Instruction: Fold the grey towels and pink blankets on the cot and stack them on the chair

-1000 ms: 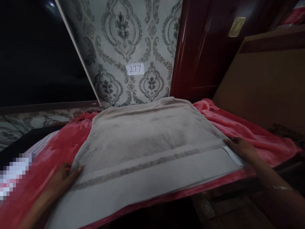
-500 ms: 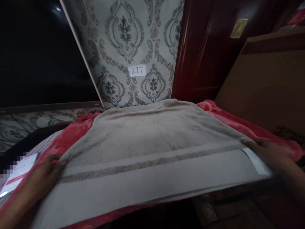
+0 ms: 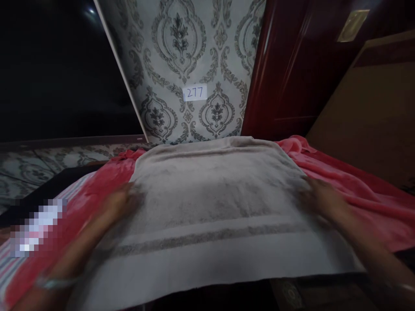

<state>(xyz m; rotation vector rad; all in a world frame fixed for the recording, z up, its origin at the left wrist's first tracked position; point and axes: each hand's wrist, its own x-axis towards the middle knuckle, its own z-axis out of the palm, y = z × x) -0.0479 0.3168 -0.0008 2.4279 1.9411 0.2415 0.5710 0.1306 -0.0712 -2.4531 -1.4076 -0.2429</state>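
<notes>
A beige towel with a darker woven stripe lies spread flat over a red blanket, its near edge hanging toward me. My left hand rests on the towel's left side, blurred by motion. My right hand lies on the towel's right side, also blurred. Both hands sit about midway up the towel, palms down. Whether the fingers pinch the cloth is unclear.
Patterned grey wallpaper with a small paper label reading 277 stands behind. A dark red door and a brown wooden panel are at the right. A dark opening fills the left.
Both hands have slid from the towel's near corners up along its sides toward the far end. The towel's near edge, pulled wider half a second ago, has settled.
</notes>
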